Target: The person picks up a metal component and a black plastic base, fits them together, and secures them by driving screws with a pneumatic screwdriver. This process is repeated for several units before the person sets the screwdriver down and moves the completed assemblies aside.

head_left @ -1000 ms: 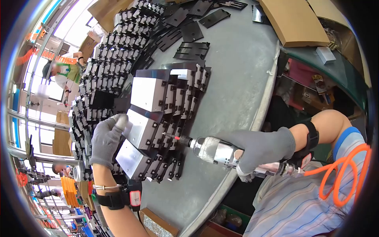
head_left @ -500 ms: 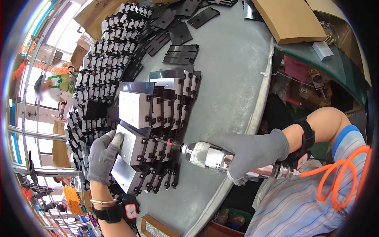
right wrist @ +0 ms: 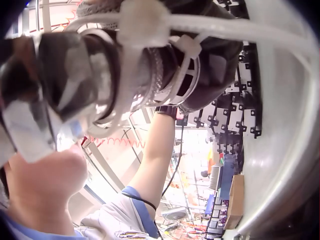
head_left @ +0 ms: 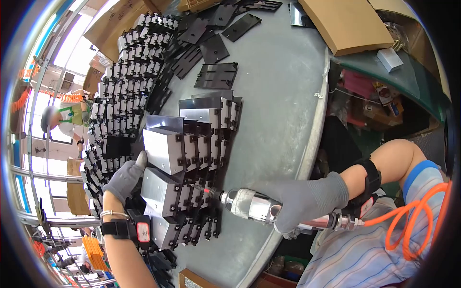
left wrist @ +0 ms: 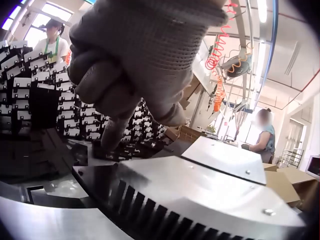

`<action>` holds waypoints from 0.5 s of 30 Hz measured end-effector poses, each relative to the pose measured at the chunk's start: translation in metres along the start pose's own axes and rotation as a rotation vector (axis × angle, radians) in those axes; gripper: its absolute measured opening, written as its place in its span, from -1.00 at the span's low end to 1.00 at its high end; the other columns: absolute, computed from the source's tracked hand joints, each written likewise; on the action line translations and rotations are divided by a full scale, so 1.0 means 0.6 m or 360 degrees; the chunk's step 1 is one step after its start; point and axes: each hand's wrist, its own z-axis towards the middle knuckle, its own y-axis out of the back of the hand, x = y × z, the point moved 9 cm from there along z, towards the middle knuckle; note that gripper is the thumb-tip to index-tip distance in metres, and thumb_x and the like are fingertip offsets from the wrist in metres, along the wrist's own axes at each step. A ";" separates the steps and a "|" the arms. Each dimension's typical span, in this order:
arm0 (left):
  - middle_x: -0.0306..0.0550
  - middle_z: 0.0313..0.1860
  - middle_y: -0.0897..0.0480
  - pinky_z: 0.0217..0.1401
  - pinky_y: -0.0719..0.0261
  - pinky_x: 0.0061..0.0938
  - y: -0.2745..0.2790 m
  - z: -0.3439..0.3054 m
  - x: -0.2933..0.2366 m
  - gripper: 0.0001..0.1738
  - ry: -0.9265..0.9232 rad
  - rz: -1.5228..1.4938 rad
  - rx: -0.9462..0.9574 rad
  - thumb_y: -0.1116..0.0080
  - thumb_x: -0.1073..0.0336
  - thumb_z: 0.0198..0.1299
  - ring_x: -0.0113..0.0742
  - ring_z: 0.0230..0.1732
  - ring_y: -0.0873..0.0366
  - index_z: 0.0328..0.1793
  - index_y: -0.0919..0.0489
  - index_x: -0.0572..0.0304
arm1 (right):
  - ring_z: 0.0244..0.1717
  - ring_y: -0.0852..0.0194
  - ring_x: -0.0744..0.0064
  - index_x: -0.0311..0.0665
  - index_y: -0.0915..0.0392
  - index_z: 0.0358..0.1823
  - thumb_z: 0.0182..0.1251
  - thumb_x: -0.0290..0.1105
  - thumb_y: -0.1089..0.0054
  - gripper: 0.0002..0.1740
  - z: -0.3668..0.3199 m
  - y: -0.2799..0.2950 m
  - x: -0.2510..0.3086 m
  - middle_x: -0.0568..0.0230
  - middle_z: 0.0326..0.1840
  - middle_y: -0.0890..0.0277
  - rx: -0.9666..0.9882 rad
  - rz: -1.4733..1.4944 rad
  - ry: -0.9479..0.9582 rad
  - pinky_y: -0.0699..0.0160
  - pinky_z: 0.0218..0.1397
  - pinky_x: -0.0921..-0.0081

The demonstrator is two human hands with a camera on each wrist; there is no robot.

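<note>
My gloved right hand (head_left: pixel 309 199) grips a silver power screwdriver (head_left: pixel 252 206) with an orange air hose (head_left: pixel 415 223) at its rear. The bit points at the black tabs along the side of a silver metal box (head_left: pixel 159 192), in the middle of the front stack. My gloved left hand (head_left: pixel 124 180) is at the left of the stack, a fingertip by the lower left edge of the neighbouring box (head_left: pixel 161 149). In the left wrist view, the fingers (left wrist: pixel 114 132) point down behind the silver boxes (left wrist: pixel 185 185) with nothing between them and the thumb.
Rows of similar boxes (head_left: pixel 122 91) stand at the left, with loose black plates (head_left: pixel 216 76) beyond the front stack. A cardboard sheet (head_left: pixel 348 29) lies at the far right, and a small carton (head_left: pixel 194 278) at the near edge. Another person (head_left: pixel 67 115) works across the table.
My left hand has left the middle box and moved up the row to the box beside it. The screwdriver stays near the middle box's tabs. The whole head view has shifted.
</note>
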 end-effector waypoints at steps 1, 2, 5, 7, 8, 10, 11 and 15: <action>0.22 -0.33 -0.57 -0.19 -0.51 -0.33 0.000 0.002 0.001 -0.39 -0.0007 0.0006 0.0009 0.15 -0.19 0.29 0.01 -0.23 -0.55 -0.16 -0.52 0.31 | -0.52 -0.46 0.44 -0.35 -0.17 0.14 -0.26 -0.56 -0.05 -0.26 0.001 0.000 -0.003 0.25 -0.43 -0.31 0.0005 -0.0025 -0.0035 -0.54 -0.49 0.47; 0.21 -0.33 -0.57 -0.20 -0.51 -0.34 -0.001 -0.003 -0.010 -0.37 -0.0049 0.0085 0.0047 0.21 -0.21 0.29 0.00 -0.24 -0.55 -0.15 -0.51 0.30 | -0.51 -0.46 0.43 -0.35 -0.17 0.14 -0.26 -0.56 -0.05 -0.27 0.002 0.000 -0.007 0.24 -0.42 -0.32 0.0012 -0.0055 -0.0073 -0.54 -0.48 0.47; 0.21 -0.34 -0.56 -0.18 -0.50 -0.31 -0.005 -0.007 -0.017 -0.33 -0.0225 0.0159 0.0106 0.30 -0.24 0.31 0.00 -0.26 -0.54 -0.15 -0.49 0.30 | -0.54 -0.46 0.44 -0.50 -0.06 0.22 -0.17 -0.50 -0.09 -0.20 -0.004 -0.002 0.007 0.14 -0.42 -0.38 -0.0004 -0.0139 0.0006 -0.54 -0.51 0.50; 0.22 -0.36 -0.55 -0.15 -0.49 -0.28 -0.009 -0.011 -0.026 -0.32 -0.0360 0.0159 0.0129 0.34 -0.24 0.31 0.03 -0.26 -0.53 -0.15 -0.48 0.30 | -0.53 -0.47 0.44 -0.50 -0.07 0.22 -0.17 -0.49 -0.09 -0.21 0.005 0.000 -0.001 0.14 -0.42 -0.38 0.0019 -0.0162 0.0012 -0.54 -0.50 0.50; 0.21 -0.35 -0.55 -0.16 -0.49 -0.28 -0.006 -0.016 -0.026 -0.35 -0.0075 0.0084 0.0149 0.33 -0.21 0.32 0.04 -0.27 -0.53 -0.15 -0.49 0.30 | -0.53 -0.47 0.43 -0.50 -0.07 0.21 -0.17 -0.49 -0.09 -0.22 0.008 -0.001 -0.001 0.14 -0.42 -0.38 0.0040 -0.0181 0.0021 -0.55 -0.49 0.49; 0.21 -0.35 -0.54 -0.17 -0.49 -0.27 -0.010 -0.017 -0.002 -0.38 0.0210 0.0012 0.0174 0.32 -0.18 0.33 0.04 -0.27 -0.53 -0.15 -0.49 0.29 | -0.53 -0.47 0.43 -0.51 -0.08 0.20 -0.16 -0.49 -0.09 -0.23 0.004 -0.002 0.002 0.14 -0.42 -0.38 0.0016 -0.0175 0.0036 -0.55 -0.49 0.49; 0.19 -0.35 -0.55 -0.18 -0.49 -0.29 -0.011 -0.005 0.012 -0.39 0.0105 0.0078 0.0159 0.31 -0.17 0.33 0.03 -0.27 -0.53 -0.15 -0.48 0.29 | -0.54 -0.47 0.43 -0.51 -0.09 0.18 -0.16 -0.49 -0.09 -0.24 0.003 -0.001 0.005 0.14 -0.42 -0.38 -0.0008 -0.0175 0.0048 -0.55 -0.49 0.49; 0.20 -0.34 -0.55 -0.18 -0.49 -0.29 -0.013 0.008 0.013 -0.37 -0.0113 0.0148 0.0131 0.27 -0.21 0.31 0.04 -0.28 -0.54 -0.15 -0.48 0.29 | -0.54 -0.47 0.43 -0.51 -0.11 0.14 -0.17 -0.49 -0.10 -0.28 0.005 -0.004 0.004 0.14 -0.42 -0.38 0.0007 -0.0039 0.0094 -0.55 -0.49 0.49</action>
